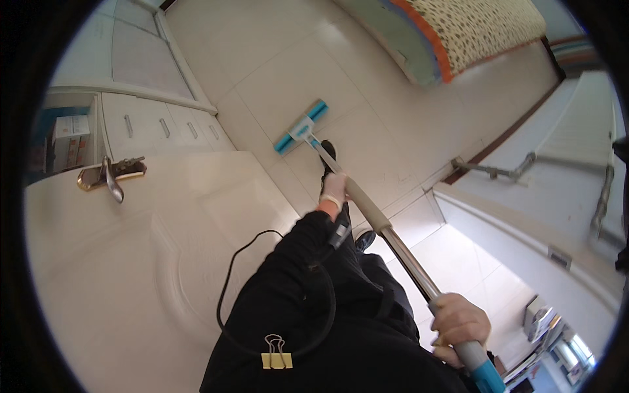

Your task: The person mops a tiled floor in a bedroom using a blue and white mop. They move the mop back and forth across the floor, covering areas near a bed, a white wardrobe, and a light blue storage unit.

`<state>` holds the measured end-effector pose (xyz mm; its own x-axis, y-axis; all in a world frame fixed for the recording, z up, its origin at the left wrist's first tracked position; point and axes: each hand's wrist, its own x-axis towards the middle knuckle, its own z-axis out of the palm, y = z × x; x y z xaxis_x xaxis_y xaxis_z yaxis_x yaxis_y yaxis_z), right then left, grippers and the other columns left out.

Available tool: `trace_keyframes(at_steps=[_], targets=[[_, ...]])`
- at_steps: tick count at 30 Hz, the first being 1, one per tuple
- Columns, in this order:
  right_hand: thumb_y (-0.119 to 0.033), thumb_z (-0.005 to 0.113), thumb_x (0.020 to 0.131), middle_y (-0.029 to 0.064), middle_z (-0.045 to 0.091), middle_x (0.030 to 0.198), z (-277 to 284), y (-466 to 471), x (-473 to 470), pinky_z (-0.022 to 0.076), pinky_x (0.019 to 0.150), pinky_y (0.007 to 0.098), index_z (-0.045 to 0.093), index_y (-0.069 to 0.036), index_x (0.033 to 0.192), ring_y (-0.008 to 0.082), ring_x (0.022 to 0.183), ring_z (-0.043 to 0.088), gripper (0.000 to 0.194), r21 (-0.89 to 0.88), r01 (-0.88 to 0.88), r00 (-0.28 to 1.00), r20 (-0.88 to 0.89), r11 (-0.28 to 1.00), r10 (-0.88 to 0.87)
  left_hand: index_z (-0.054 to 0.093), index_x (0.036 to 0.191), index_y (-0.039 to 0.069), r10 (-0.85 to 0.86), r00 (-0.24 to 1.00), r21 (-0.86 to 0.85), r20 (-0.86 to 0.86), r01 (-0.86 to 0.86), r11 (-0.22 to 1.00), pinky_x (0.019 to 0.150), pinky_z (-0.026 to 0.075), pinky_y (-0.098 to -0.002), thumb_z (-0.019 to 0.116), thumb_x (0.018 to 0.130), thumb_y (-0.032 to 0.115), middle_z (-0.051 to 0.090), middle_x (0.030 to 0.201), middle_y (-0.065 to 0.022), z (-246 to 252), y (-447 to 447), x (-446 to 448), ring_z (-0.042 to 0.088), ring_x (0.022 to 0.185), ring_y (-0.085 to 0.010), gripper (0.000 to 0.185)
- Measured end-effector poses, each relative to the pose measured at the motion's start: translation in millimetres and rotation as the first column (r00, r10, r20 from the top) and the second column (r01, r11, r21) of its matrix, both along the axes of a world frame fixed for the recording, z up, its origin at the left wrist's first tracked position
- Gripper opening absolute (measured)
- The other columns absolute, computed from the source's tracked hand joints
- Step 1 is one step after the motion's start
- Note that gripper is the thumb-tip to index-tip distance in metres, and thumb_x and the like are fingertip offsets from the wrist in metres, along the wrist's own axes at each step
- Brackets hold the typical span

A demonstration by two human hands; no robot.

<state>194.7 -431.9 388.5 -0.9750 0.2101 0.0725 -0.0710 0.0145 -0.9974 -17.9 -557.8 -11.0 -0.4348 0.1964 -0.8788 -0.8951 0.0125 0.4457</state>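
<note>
A mop point(300, 128) with a blue-edged head and white centre stands on the tiled floor ahead of me. Its pole runs diagonally down to the lower right. My left hand point(335, 189) is wrapped around the pole near the top of its beige-grey sleeve point(366, 204). Farther up, past a bare shiny metal section point(410, 263), my right hand point(461, 324) grips the grey part just before the blue end point(487, 377). Both hands appear to wear thin, pale gloves. Below my left hand, one black shoe point(364, 240) shows; another point(328, 152) is partly behind the pole.
A white panelled door point(216, 216) with a metal lever handle point(113, 179) stands open at left. Behind it are white drawers point(162, 125). A bed with a spotted cover point(481, 34) is at upper right. Pipes point(496, 169) run along the right wall. A cable point(231, 265) loops beside my sleeve.
</note>
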Motion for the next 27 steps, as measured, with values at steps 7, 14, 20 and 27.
trace_keyframes(at_steps=[7,14,20,27], targets=[[-0.011,0.068,0.076,0.0063,0.054,0.07,89.1,-7.5,166.2,0.0466,0.068,0.0445,0.055,-0.006,0.078,0.0238,0.062,0.054,0.014,0.142,0.066,0.998,-0.005,0.988,-0.066,0.057,0.088,0.005,-0.371,0.906,0.06,0.203,0.366,0.929,0.054,0.054,-0.0449,0.055,0.086,0.034,0.062,0.074,-0.0098,63.5,28.2,230.9,0.064,0.062,-0.0271,0.029],[-0.011,0.073,0.075,0.0065,0.054,0.068,106.3,-3.0,202.8,0.0475,0.072,0.0472,0.057,-0.006,0.081,0.0254,0.065,0.056,0.018,0.061,0.09,0.994,-0.072,0.994,-0.085,0.056,0.084,0.007,-0.332,0.895,0.131,0.297,0.306,0.943,0.051,0.05,-0.0386,0.062,0.085,0.02,0.057,0.075,-0.0066,85.1,41.0,272.0,0.06,0.061,-0.0218,0.014],[-0.015,0.076,0.074,0.0092,0.059,0.071,96.4,30.6,169.2,0.0488,0.073,0.0453,0.06,-0.006,0.081,0.0269,0.068,0.06,0.02,0.048,0.033,0.993,-0.116,0.998,-0.027,0.056,0.081,0.008,-0.23,0.957,0.293,0.177,0.172,0.941,0.05,0.052,-0.0357,0.065,0.083,0.02,0.056,0.072,-0.0043,39.4,37.5,212.2,0.059,0.057,-0.0199,0.016],[-0.002,0.076,0.071,0.0069,0.06,0.084,18.9,48.2,78.9,0.0466,0.091,0.048,0.063,-0.006,0.085,0.0278,0.089,0.06,0.019,0.014,-0.043,0.992,-0.116,0.999,0.044,0.054,0.092,0.01,-0.015,0.999,0.245,0.044,0.004,0.969,0.059,0.052,-0.0434,0.07,0.077,0.038,0.054,0.081,-0.007,6.0,41.2,39.1,0.057,0.063,-0.0265,0.035]])
